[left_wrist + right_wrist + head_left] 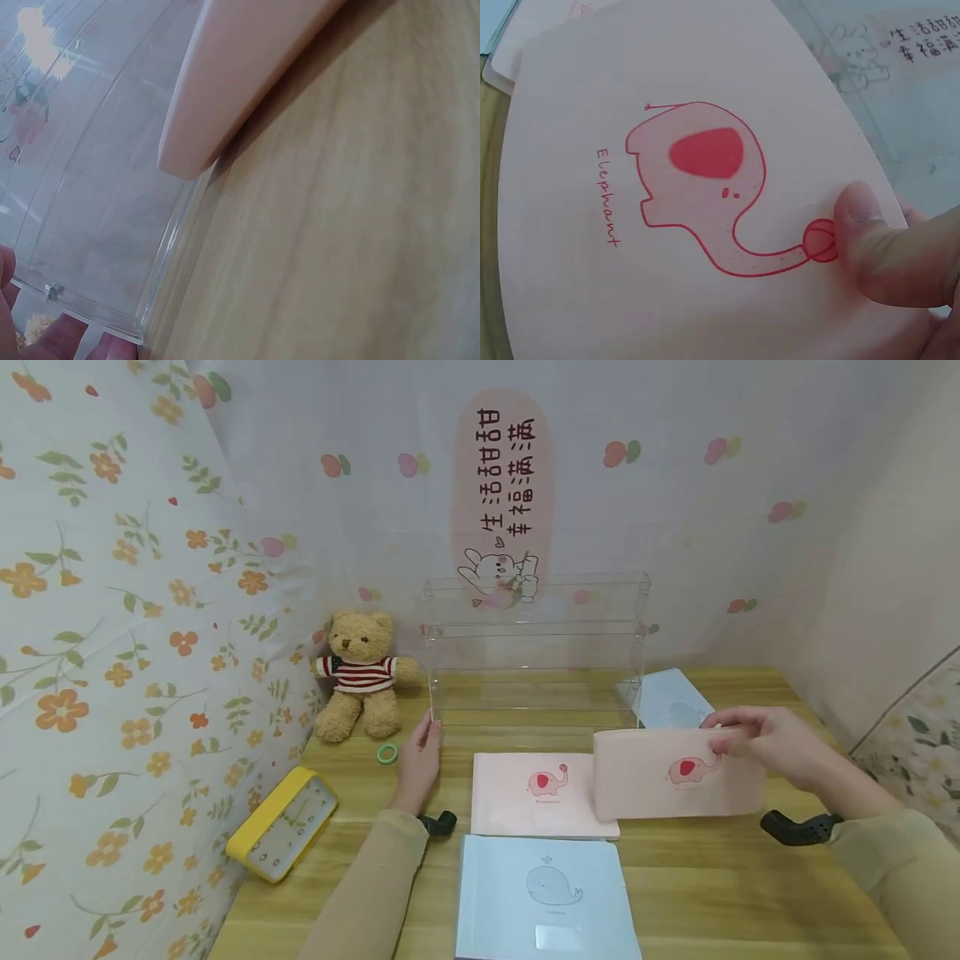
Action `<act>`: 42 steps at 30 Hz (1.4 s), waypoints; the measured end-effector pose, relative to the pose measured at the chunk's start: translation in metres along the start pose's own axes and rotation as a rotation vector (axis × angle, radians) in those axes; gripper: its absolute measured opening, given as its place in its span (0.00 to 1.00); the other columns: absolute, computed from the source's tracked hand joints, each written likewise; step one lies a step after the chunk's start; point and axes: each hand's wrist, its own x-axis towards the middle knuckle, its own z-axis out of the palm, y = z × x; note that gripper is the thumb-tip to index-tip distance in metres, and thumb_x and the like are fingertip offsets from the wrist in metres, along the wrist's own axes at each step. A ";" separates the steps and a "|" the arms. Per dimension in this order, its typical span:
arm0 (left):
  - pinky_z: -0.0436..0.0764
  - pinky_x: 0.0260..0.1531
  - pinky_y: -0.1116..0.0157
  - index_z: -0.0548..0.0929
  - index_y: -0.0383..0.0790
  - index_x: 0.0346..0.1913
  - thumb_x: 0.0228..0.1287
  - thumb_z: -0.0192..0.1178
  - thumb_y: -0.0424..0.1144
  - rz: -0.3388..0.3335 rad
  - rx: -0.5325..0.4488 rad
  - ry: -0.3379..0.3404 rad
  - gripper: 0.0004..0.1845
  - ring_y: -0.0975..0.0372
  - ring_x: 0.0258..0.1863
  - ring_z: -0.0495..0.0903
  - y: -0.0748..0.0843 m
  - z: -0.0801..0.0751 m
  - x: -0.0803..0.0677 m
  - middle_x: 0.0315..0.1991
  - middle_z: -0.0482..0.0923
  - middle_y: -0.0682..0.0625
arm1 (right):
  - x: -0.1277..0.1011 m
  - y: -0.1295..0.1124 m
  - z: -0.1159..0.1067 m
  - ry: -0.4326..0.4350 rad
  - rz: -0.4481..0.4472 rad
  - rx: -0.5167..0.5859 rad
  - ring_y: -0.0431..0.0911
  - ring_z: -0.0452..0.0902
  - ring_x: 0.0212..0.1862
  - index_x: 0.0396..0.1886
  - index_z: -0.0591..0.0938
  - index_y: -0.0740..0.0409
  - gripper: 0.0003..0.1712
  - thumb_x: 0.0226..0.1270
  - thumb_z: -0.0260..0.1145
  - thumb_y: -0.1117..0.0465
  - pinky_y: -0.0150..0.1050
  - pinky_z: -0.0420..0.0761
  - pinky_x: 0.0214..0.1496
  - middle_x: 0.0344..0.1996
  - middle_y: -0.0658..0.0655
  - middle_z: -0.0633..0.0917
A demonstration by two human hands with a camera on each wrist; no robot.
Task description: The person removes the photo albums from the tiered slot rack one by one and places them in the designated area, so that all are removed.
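Note:
A clear acrylic rack (536,652) with several tiers stands against the back curtain. My left hand (420,757) grips its lower left side; in the left wrist view the fingers (60,339) wrap the rack's side panel. My right hand (772,743) pinches a pink elephant notebook (637,777) by its right end, thumb on the cover, as the right wrist view also shows. The held notebook is raised and tilted, overlapping a second pink elephant notebook (502,810) lying on the table. Closer to me lies a light-blue whale notebook (495,893).
Another light-blue notebook (663,693) lies behind the held one, by the rack's right end. On the left are a teddy bear (360,677), a green ring (387,753) and a yellow-framed clock (288,822). Curtains border the wooden table (720,877).

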 end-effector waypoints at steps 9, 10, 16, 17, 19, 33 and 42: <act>0.78 0.76 0.43 0.74 0.56 0.83 0.89 0.54 0.55 -0.009 0.016 -0.011 0.27 0.46 0.77 0.78 -0.001 -0.005 0.002 0.77 0.79 0.45 | 0.001 0.035 -0.004 -0.097 0.011 -0.022 0.36 0.81 0.44 0.62 0.85 0.62 0.21 0.78 0.74 0.56 0.32 0.84 0.46 0.46 0.49 0.92; 0.78 0.76 0.42 0.74 0.56 0.83 0.88 0.54 0.55 -0.012 0.013 -0.010 0.27 0.47 0.77 0.78 -0.001 -0.005 0.002 0.77 0.79 0.45 | 0.001 0.038 -0.004 -0.102 0.015 -0.035 0.36 0.81 0.44 0.62 0.85 0.62 0.21 0.77 0.75 0.56 0.32 0.83 0.46 0.47 0.50 0.91; 0.77 0.78 0.42 0.75 0.56 0.82 0.88 0.54 0.55 -0.004 -0.001 -0.007 0.27 0.46 0.79 0.76 -0.002 -0.004 0.003 0.79 0.77 0.46 | 0.001 0.057 0.001 -0.098 -0.057 -0.089 0.29 0.81 0.45 0.61 0.88 0.61 0.21 0.74 0.77 0.58 0.30 0.84 0.46 0.50 0.48 0.91; 0.77 0.78 0.42 0.75 0.56 0.82 0.88 0.54 0.55 -0.003 0.000 -0.006 0.27 0.46 0.79 0.76 -0.002 -0.004 0.003 0.79 0.77 0.45 | 0.002 0.061 0.002 -0.091 -0.075 -0.099 0.27 0.80 0.46 0.61 0.88 0.60 0.21 0.73 0.78 0.58 0.29 0.84 0.46 0.51 0.46 0.92; 0.76 0.78 0.41 0.75 0.56 0.82 0.88 0.55 0.55 -0.004 0.003 -0.004 0.27 0.46 0.79 0.76 -0.001 -0.005 0.001 0.79 0.77 0.45 | 0.002 0.067 0.006 -0.071 -0.098 -0.125 0.23 0.78 0.48 0.60 0.90 0.58 0.20 0.71 0.79 0.59 0.29 0.84 0.46 0.52 0.45 0.92; 0.75 0.80 0.44 0.74 0.52 0.82 0.88 0.55 0.54 0.001 -0.007 -0.011 0.27 0.46 0.81 0.74 -0.002 -0.003 0.003 0.81 0.74 0.46 | -0.003 0.099 0.024 -0.008 -0.067 -0.236 0.18 0.69 0.48 0.60 0.92 0.52 0.21 0.69 0.81 0.54 0.23 0.73 0.45 0.56 0.62 0.91; 0.75 0.79 0.44 0.75 0.50 0.82 0.88 0.56 0.51 0.017 -0.003 0.003 0.27 0.46 0.80 0.74 -0.001 -0.004 0.002 0.81 0.74 0.45 | 0.000 0.111 0.034 -0.024 -0.036 -0.252 0.21 0.67 0.48 0.60 0.92 0.51 0.21 0.71 0.80 0.52 0.29 0.71 0.45 0.58 0.65 0.90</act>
